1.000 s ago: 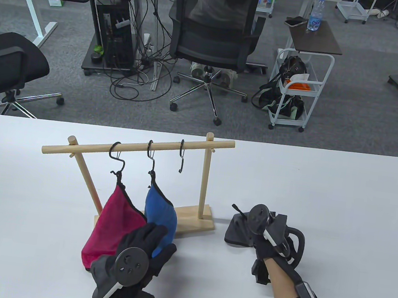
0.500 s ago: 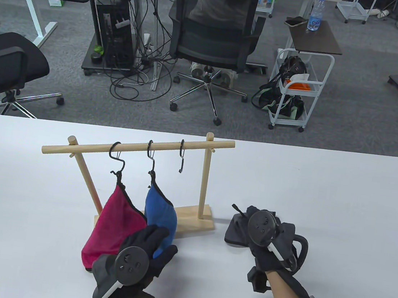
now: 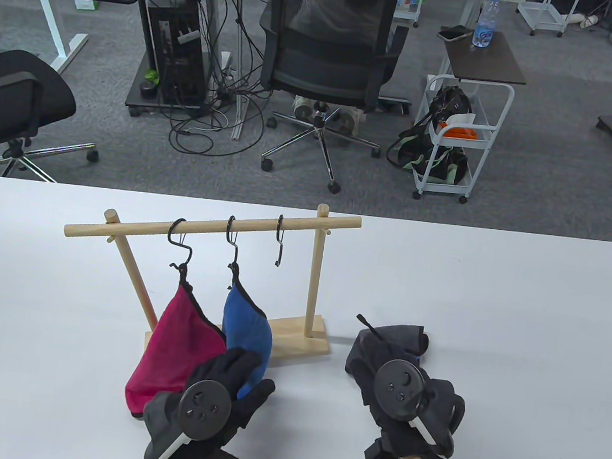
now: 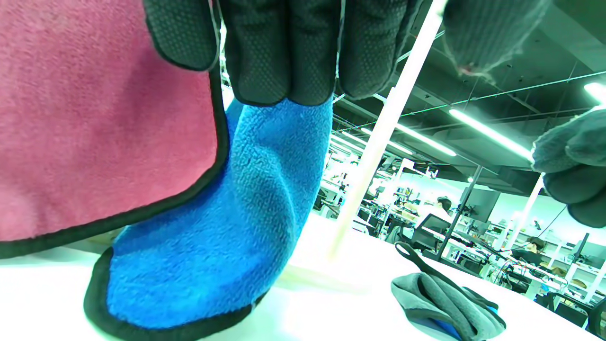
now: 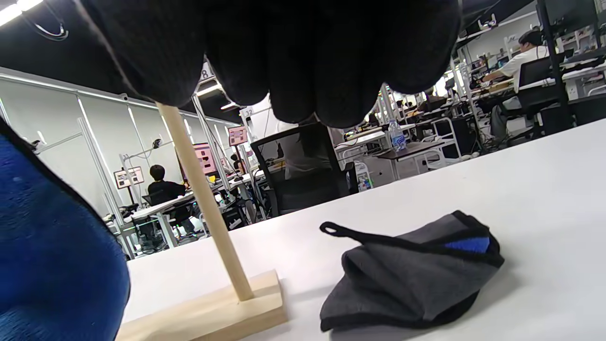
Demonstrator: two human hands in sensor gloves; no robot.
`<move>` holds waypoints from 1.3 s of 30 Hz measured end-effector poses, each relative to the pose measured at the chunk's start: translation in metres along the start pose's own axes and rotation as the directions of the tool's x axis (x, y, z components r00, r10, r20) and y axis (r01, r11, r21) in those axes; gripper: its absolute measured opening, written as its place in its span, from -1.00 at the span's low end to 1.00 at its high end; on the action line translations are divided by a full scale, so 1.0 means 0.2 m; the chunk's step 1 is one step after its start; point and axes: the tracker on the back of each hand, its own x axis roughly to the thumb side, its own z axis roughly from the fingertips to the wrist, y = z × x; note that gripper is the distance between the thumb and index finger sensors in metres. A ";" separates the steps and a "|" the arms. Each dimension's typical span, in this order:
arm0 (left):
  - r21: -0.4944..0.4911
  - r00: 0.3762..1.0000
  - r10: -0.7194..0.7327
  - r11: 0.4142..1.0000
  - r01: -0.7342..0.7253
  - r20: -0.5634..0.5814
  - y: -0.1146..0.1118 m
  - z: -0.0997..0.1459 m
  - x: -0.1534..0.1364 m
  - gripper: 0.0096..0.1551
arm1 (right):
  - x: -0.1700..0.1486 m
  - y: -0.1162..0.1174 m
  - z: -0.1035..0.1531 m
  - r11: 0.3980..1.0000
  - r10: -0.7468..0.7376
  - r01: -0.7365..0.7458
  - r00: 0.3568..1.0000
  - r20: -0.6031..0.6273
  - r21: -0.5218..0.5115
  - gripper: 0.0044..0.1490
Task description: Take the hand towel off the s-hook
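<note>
Since a second ago the right hand (image 3: 411,407) has drawn back toward the person, uncovering the crumpled grey hand towel (image 3: 384,344) it was on; the left hand (image 3: 219,392) has barely shifted.

Table view: the wooden rack (image 3: 211,226) carries three black s-hooks. The left s-hook (image 3: 178,244) holds the magenta hand towel (image 3: 178,342), the middle s-hook (image 3: 232,248) the blue hand towel (image 3: 246,333), and the right s-hook (image 3: 279,240) is bare. The left hand's fingers (image 3: 228,365) lie extended against the blue towel's lower part. The right hand rests at the grey towel's near edge; whether it is wide or curled I cannot tell here.

Left wrist view: the fingertips (image 4: 279,57) press flat on the blue towel (image 4: 227,227), the thumb apart, so it is loosely open and not gripping. The grey towel (image 4: 445,303) lies off the rack on the tabletop (image 4: 331,303).

Right wrist view: the fingers (image 5: 293,52) hang above the tabletop holding nothing, the grey towel (image 5: 412,274) near, beyond them.

Judgement: the blue towel looks next. Pinch the cloth, raise it so the loop slackens, then slide the loop off the hook tip without tugging the rack.
</note>
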 end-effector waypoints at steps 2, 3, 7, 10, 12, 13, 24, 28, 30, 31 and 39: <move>0.008 1.000 -0.002 1.000 0.002 -0.003 0.01 0.00 0.00 -0.28 | 0.00 0.02 0.02 1.000 -0.007 0.007 1.000 0.005 0.004 -0.33; 0.020 1.000 0.001 1.000 -0.001 -0.005 0.02 0.00 0.00 -0.28 | 0.00 0.02 0.03 1.000 -0.007 0.007 1.000 0.007 0.006 -0.33; 0.048 0.999 0.031 0.998 -0.030 -0.024 0.05 -0.02 -0.02 -0.28 | -0.01 0.03 0.06 1.000 -0.004 0.004 1.000 0.001 0.005 -0.31; 0.053 0.999 0.036 0.998 -0.035 -0.025 0.08 -0.04 0.00 -0.29 | -0.02 0.03 0.07 1.000 -0.013 0.013 1.000 0.000 -0.003 -0.30; 0.077 1.000 0.021 0.997 -0.019 -0.020 0.11 -0.05 0.01 -0.28 | -0.04 0.04 0.09 1.000 -0.015 0.015 1.000 0.001 -0.005 -0.30; 0.088 1.000 0.016 0.996 -0.015 -0.017 0.13 -0.05 0.02 -0.27 | -0.05 0.04 0.09 1.000 -0.014 0.014 1.000 0.000 -0.001 -0.29; 0.255 0.998 0.028 0.967 -0.012 -0.061 0.32 -0.13 0.10 -0.14 | -0.11 0.05 0.14 0.999 -0.044 0.044 0.999 -0.008 -0.004 -0.29; 0.275 0.994 0.043 0.961 -0.013 -0.103 0.35 -0.17 0.10 -0.10 | -0.12 0.05 0.14 0.998 -0.058 0.058 0.998 -0.001 -0.007 -0.29; 0.285 0.991 0.051 0.959 -0.013 -0.127 0.35 -0.18 0.09 -0.08 | -0.12 0.05 0.15 0.998 -0.062 0.062 0.998 0.003 -0.008 -0.29; 0.287 0.988 0.055 0.958 -0.011 -0.147 0.35 -0.20 0.09 -0.06 | -0.12 0.05 0.15 0.998 -0.064 0.064 0.998 0.005 -0.008 -0.29; 0.201 0.965 0.111 0.978 -0.063 -0.237 0.28 -0.32 0.01 -0.04 | -0.13 0.04 0.15 0.996 -0.085 0.085 0.996 0.013 -0.011 -0.29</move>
